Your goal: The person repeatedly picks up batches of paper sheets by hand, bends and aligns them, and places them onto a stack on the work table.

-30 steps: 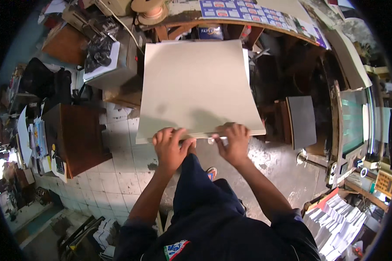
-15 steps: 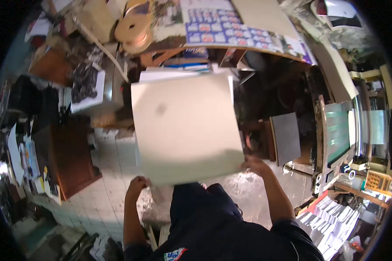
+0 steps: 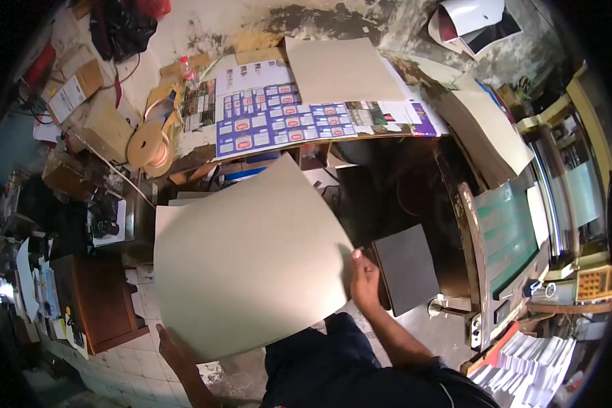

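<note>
Well to the left of the left hand (image 3: 173,348) stands a dark wooden cabinet (image 3: 98,302), with loose papers (image 3: 37,292) beyond it along the floor. The left hand is under the lower left corner of the big grey sheet of card (image 3: 248,262); only part of it shows past the edge, so it seems to be gripping the corner from below, though the fingers are hidden and I cannot tell how tightly. The card fills the space between both hands, bowed a little and tilted, its top corner pointing up toward the printed sheets (image 3: 299,119) on the surface (image 3: 401,132) above. Half a second ago it hung squarer and further up, with the left hand off it and lower down; a second ago both hands pinched its near edge close together. So the hands have spread apart to opposite sides, and the card has swung round and come closer (it looks like it is being turned or carried rather than laid down). The right hand (image 3: 364,282) clasps the right edge, thumb on top. Just right of that hand is a dark grey board (image 3: 408,268), then a green-plated machine (image 3: 513,234), and lower right a stack of white paper (image 3: 530,364)
</note>
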`<control>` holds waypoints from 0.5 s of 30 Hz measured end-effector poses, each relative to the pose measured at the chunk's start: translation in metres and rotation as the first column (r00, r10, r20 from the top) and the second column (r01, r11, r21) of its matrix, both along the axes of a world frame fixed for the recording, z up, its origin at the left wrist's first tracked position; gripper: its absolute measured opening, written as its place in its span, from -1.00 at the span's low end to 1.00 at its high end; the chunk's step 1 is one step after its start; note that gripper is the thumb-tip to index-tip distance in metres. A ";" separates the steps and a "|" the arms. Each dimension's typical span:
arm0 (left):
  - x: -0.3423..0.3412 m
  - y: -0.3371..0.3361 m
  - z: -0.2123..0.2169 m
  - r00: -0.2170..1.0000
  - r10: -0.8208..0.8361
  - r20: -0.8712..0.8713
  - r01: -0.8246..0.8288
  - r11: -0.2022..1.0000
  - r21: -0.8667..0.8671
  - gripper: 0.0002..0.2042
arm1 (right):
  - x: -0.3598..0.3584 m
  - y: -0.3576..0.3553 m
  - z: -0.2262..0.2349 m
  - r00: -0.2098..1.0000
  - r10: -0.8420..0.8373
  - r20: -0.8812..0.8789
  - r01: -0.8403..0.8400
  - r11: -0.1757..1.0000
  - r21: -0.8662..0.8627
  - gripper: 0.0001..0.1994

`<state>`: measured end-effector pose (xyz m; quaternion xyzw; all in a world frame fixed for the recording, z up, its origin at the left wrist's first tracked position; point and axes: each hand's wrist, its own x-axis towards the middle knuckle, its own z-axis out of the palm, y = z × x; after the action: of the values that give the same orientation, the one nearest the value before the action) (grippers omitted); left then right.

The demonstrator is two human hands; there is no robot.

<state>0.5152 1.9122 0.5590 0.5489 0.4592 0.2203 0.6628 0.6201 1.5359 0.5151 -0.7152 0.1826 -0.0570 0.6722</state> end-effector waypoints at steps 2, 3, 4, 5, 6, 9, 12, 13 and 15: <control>-0.005 -0.029 0.034 0.999 -0.008 0.038 0.004 0.996 0.090 -0.48 | 0.009 -0.034 0.035 0.997 0.014 0.079 -0.016 0.999 0.028 -0.50; -0.001 -0.045 0.044 0.996 -0.025 0.080 0.012 0.986 0.165 -0.47 | 0.016 -0.051 0.055 0.990 0.007 0.140 -0.012 0.999 0.040 -0.49; 0.006 -0.060 0.052 0.995 -0.020 0.100 0.003 0.985 0.170 -0.47 | 0.019 -0.071 0.065 0.995 -0.026 0.098 0.017 0.996 0.088 -0.50; 0.013 -0.074 0.060 0.948 -0.035 0.318 0.002 0.995 0.103 -0.45 | 0.022 -0.095 0.064 0.994 -0.059 0.095 0.035 0.970 0.239 -0.58; 0.021 -0.088 0.069 0.854 -0.037 0.519 0.021 0.999 0.037 -0.35 | 0.028 -0.114 0.075 0.988 -0.081 0.130 0.046 0.967 0.252 -0.57; 0.061 -0.142 0.126 0.783 -0.101 0.614 -0.011 0.984 0.176 -0.48 | 0.042 -0.160 0.091 0.985 -0.088 0.150 0.038 0.951 0.308 -0.51; 0.102 -0.172 0.140 0.654 -0.038 0.756 0.085 0.996 -0.024 -0.46 | 0.055 -0.191 0.093 0.990 -0.072 0.120 0.032 0.951 0.308 -0.50; 0.115 -0.182 0.138 0.647 -0.013 0.762 0.108 0.991 -0.075 -0.45 | 0.062 -0.200 0.090 0.989 -0.108 0.103 0.073 0.952 0.296 -0.49; 0.145 -0.207 0.139 0.637 0.045 0.770 0.157 0.970 -0.187 -0.44 | 0.085 -0.218 0.093 0.981 -0.156 0.118 0.118 0.954 0.276 -0.46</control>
<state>0.6601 1.7054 0.6982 0.3341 0.1392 0.3558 0.8616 0.7047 1.3179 0.6076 -0.5979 0.1906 -0.1280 0.7680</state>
